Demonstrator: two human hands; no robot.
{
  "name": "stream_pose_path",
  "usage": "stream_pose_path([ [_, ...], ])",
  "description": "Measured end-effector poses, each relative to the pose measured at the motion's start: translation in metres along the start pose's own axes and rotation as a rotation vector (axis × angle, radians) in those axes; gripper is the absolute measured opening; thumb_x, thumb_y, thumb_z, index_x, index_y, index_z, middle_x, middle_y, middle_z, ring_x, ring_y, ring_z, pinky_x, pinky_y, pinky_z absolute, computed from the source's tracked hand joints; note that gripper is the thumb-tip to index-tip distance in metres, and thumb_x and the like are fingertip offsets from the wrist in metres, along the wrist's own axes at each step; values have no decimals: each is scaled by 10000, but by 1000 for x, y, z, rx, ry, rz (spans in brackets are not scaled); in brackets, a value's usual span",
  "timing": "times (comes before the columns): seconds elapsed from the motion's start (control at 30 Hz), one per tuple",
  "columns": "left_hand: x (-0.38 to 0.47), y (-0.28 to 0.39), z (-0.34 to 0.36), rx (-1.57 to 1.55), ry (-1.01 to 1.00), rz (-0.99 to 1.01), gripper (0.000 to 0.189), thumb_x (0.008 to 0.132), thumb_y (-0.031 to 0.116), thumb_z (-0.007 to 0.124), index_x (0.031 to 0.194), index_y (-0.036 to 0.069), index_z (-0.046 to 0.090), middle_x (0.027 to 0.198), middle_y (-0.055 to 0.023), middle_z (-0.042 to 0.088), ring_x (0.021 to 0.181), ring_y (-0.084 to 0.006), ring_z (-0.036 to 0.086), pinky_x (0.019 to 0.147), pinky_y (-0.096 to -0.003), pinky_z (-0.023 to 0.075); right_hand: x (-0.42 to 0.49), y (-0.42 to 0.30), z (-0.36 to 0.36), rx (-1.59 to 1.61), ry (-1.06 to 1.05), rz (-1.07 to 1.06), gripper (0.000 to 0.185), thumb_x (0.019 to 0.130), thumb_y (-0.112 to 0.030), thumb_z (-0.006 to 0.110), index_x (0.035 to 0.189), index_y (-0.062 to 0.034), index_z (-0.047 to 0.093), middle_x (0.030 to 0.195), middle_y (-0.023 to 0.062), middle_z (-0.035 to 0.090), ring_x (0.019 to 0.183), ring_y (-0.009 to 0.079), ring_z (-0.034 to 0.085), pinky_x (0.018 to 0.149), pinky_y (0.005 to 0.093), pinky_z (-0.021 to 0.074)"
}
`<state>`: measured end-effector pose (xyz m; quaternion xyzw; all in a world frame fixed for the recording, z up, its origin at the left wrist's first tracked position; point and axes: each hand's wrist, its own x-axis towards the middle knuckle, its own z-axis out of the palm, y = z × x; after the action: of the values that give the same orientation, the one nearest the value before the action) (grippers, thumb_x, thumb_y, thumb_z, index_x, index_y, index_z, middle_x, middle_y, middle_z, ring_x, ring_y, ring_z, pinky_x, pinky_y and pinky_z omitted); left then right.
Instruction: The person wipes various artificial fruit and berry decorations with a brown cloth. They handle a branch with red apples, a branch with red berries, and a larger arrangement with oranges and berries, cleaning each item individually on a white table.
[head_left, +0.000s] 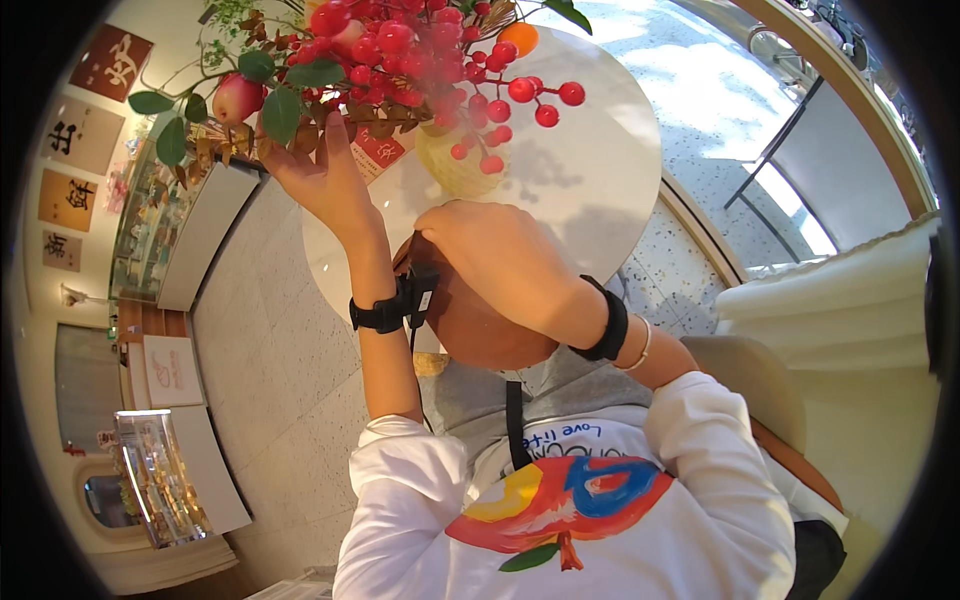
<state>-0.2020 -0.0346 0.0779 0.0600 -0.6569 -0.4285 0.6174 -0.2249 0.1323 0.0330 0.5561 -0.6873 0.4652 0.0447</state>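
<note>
My left hand (322, 184) is raised among the brown leaves at the lower left of a decorative arrangement of red berries (394, 37); leaves hide its fingertips, so whether it holds a stem cannot be told. My right hand (499, 259) is bent over a brown, leather-like bag or pouch (487, 330), pinching its upper edge. The bag is near my lap, at the near edge of a round white table (615, 150). A pale yellow ribbed vase (450, 161) stands below the berries. Beside it lies a red printed card (377, 150).
An artificial-looking apple (238, 99) and an orange fruit (518, 39) are in the arrangement. A glass display counter (154, 217) runs along the left. At right are a window frame (705, 229), a pale curtain (825, 300) and a beige chair back (750, 375). A black cable (413, 360) hangs from my left wrist.
</note>
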Motion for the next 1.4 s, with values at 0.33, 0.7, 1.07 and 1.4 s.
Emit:
stream_pose_path([
  [0.33,-64,9,6,409,104,395,276,841,-54,627,1042,33,459,1072,-81,485,920,-164,524,831,-319,449,31,71,-12,340,475,247,622,742,-227,751,1260,-18,478,1206,155,506,985,315,593,824,415,487],
  [0.7,-43,7,29,138,-213,-142,256,941,69,521,1179,-13,567,1028,-88,650,746,-108,611,596,-219,471,48,66,-64,575,31,-72,667,749,-268,788,1292,-22,491,1236,131,560,1209,279,504,1008,380,402],
  [1.07,-25,-2,26,374,-151,87,170,809,47,643,973,31,687,779,-55,659,673,-128,607,531,-244,448,71,38,-37,508,268,8,464,821,-228,708,1183,-23,503,843,130,656,793,222,661,710,321,504],
  [1.4,-14,-45,-10,369,-210,53,219,856,78,616,1067,25,644,975,-96,663,866,-225,621,752,-355,478,49,52,-35,452,280,-117,222,887,-88,546,1092,-6,571,878,138,673,868,211,658,760,311,494],
])
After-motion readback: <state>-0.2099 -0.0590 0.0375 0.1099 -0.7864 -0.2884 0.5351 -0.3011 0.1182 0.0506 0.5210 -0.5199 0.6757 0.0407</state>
